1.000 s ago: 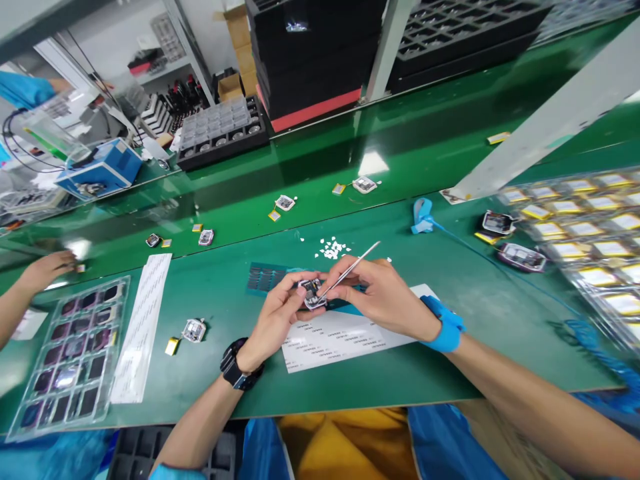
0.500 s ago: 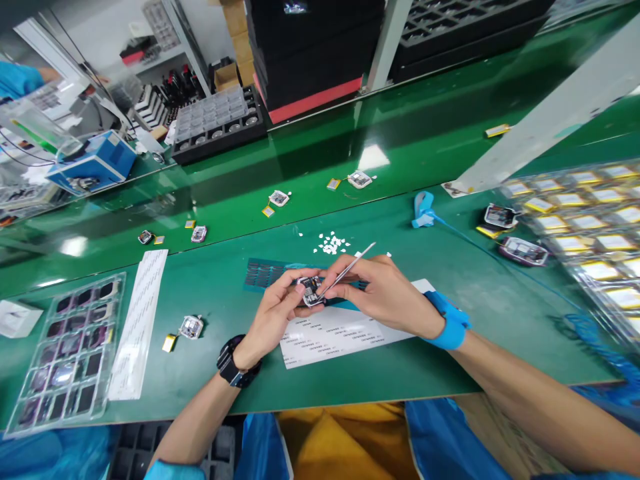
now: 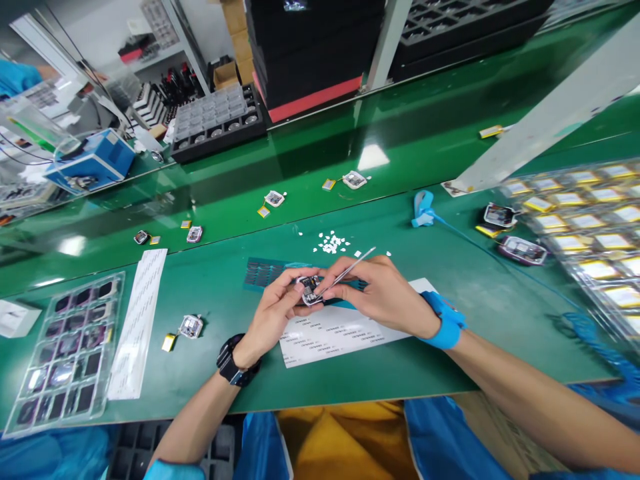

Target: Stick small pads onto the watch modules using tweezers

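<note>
My left hand (image 3: pixel 277 303) grips a small white-rimmed device (image 3: pixel 311 291) with dark circuitry facing up. Metal tweezers (image 3: pixel 350 268) are pinched in my right hand (image 3: pixel 383 293), their tips at the device's open inside. Under both hands lie a white printed sheet (image 3: pixel 320 340) and a teal sheet with dark strips (image 3: pixel 263 272). Just beyond my fingers, small white pieces (image 3: pixel 331 243) are scattered on the green table (image 3: pixel 350 387).
Left are a clear tray of dark screens (image 3: pixel 65 353), a white strip (image 3: pixel 137 323) and a device with battery (image 3: pixel 191 327). Right are battery trays (image 3: pixel 585 223), two devices and a blue cord (image 3: pixel 500 261). Several devices sit on the green belt (image 3: pixel 410 160) beyond.
The devices and batteries on the belt have shifted slightly left. The outer end of the tweezers and my right wrist have moved a little; my left hand has hardly moved.
</note>
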`<action>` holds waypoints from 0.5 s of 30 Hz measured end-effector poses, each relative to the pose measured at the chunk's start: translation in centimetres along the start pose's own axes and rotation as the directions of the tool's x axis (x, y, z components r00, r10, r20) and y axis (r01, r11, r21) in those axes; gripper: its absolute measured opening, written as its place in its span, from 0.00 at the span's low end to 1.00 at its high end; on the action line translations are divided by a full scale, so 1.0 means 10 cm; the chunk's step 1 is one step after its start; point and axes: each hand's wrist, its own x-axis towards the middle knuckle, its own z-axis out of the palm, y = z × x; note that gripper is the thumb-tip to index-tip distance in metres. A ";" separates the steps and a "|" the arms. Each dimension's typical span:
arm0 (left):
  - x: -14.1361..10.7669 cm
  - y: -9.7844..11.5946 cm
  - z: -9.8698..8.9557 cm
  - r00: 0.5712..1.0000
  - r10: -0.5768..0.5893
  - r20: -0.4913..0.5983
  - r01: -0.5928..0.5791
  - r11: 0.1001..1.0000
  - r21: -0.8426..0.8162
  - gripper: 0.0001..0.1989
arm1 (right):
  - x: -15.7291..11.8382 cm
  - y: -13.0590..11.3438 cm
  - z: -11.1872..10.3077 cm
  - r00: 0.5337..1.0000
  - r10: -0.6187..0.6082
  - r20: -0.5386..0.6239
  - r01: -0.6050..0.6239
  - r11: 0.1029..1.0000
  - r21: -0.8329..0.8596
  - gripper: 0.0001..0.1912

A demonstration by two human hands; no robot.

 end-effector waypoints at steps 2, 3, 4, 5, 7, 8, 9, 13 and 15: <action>0.00 0.01 0.00 1.000 -0.003 0.002 0.003 1.000 -0.019 0.12 | 0.00 0.00 0.00 1.000 -0.008 -0.005 0.008 1.000 0.014 0.08; 0.00 0.02 0.01 1.000 -0.005 0.003 0.005 1.000 -0.025 0.12 | 0.00 0.00 0.00 1.000 -0.012 -0.006 0.012 1.000 0.016 0.08; 0.00 0.02 0.01 1.000 -0.006 0.002 0.006 1.000 -0.028 0.12 | 0.00 0.00 0.01 1.000 -0.018 -0.011 0.018 1.000 0.012 0.08; 0.00 0.02 0.00 1.000 -0.005 0.001 0.006 1.000 -0.029 0.12 | -0.01 0.00 0.01 0.999 -0.027 -0.020 0.027 1.000 0.003 0.09; -0.01 0.03 0.00 1.000 -0.003 -0.004 0.003 1.000 -0.026 0.13 | -0.01 0.01 0.02 0.998 -0.050 -0.046 0.049 0.999 -0.016 0.10; -0.01 0.03 0.00 1.000 0.000 -0.006 0.000 1.000 -0.022 0.13 | -0.02 0.02 0.03 0.996 -0.063 -0.057 0.062 0.998 -0.025 0.10; -0.01 0.02 0.00 1.000 0.002 -0.006 -0.002 1.000 -0.013 0.13 | -0.02 0.02 0.04 0.995 -0.073 -0.064 0.071 0.997 -0.032 0.10; -0.02 0.01 0.02 0.999 0.031 -0.004 -0.031 0.998 0.061 0.17 | -0.02 0.02 0.03 0.997 -0.065 -0.037 0.064 0.998 -0.009 0.08; -0.02 0.01 0.02 0.998 0.057 -0.012 -0.056 0.995 0.082 0.17 | -0.02 0.01 0.02 0.999 -0.034 -0.039 0.036 0.998 0.051 0.07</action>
